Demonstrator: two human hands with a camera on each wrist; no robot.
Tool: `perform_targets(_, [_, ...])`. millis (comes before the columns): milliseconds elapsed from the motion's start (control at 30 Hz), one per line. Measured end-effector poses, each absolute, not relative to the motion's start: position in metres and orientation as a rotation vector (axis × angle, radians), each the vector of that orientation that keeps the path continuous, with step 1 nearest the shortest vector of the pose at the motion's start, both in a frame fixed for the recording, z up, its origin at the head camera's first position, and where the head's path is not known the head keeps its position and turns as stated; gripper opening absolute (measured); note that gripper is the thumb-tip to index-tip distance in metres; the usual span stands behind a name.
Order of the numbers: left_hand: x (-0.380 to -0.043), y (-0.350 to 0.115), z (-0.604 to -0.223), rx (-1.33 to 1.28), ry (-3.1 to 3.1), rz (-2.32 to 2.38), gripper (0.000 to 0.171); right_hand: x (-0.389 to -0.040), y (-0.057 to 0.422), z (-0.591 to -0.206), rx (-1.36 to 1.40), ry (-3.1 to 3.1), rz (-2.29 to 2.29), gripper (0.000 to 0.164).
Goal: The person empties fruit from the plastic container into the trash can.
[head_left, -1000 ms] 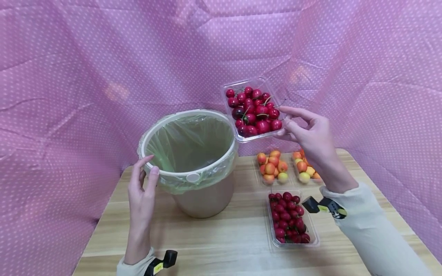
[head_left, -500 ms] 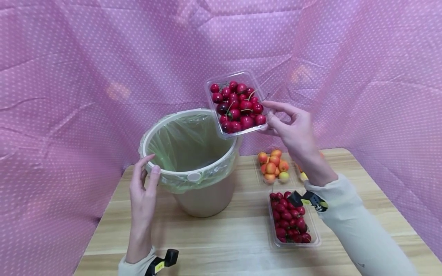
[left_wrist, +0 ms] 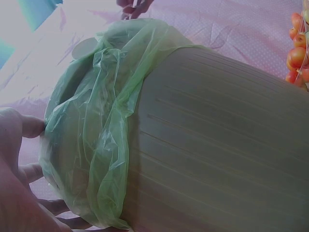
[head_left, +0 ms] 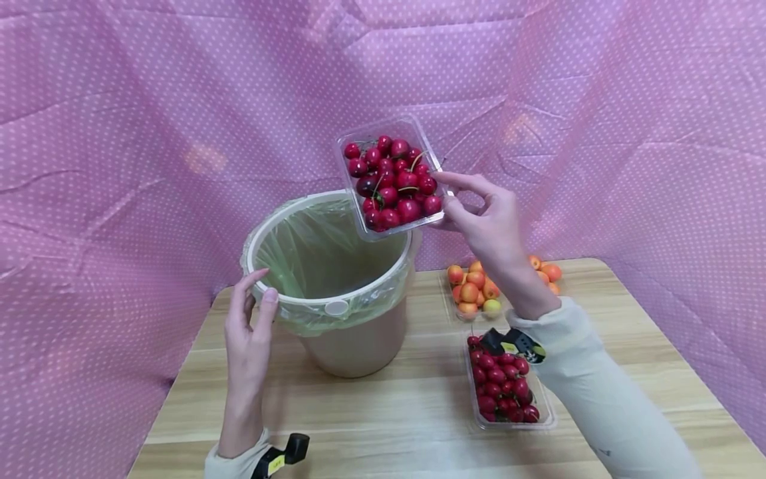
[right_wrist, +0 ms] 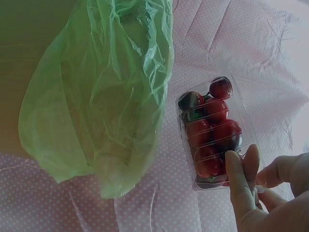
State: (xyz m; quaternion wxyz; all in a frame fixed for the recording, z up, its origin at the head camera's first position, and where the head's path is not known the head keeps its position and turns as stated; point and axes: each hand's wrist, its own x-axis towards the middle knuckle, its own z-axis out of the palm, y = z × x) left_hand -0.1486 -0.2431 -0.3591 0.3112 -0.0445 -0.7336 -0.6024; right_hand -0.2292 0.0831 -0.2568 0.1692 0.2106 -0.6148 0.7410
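My right hand (head_left: 493, 216) holds a clear plastic punnet (right_wrist: 242, 104) by its right edge, thumb and fingers on the side. Red cherries (head_left: 385, 179) with green stems fill it. It is tilted in the air above the right side of the rim of a beige trash bin (head_left: 359, 349). The bin stands lined with a thin green plastic bag (left_wrist: 111, 145), folded over its white rim (head_left: 335, 301). My left hand (head_left: 247, 346) grips that rim at the near left, index finger over the top and thumb outside.
A second punnet of cherries (head_left: 505, 392) sits on the wooden table (head_left: 371, 426), below the right forearm. Behind it are two punnets of orange-yellow fruit (head_left: 469, 289), one partly hidden by the right wrist. Pink dotted cloth (head_left: 179, 100) surrounds the table.
The right hand has carried the punnet of cherries leftward, from beside the bin to above its right rim. My left hand stays on the rim.
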Motion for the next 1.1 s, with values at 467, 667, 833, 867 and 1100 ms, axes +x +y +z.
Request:
perform_targets(467, [-0.148,-0.243,-0.359,-0.141,-1.934,-1.584,0.036,-0.232,0.062,-0.275,0.635,-1.771,2.033,0.035])
perform_targets(667, [-0.147,-0.243,-0.359,-0.132,-1.934,-1.575,0.036,-0.231,0.056,-0.280,0.681,-1.779,1.940,0.039])
perform_targets(833, [-0.147,-0.244,-0.358,-0.128,-1.943,-1.560,0.036,-0.231,0.050,-0.283,0.716,-1.784,1.829,0.041])
perform_targets(867, [-0.147,-0.244,-0.358,-0.127,-1.942,-1.560,0.036,-0.231,0.049,-0.283,0.719,-1.791,1.804,0.041])
perform_targets(1100, [-0.147,-0.244,-0.358,-0.142,-1.933,-1.566,0.036,-0.230,0.048,-0.288,0.735,-1.855,1.655,0.040])
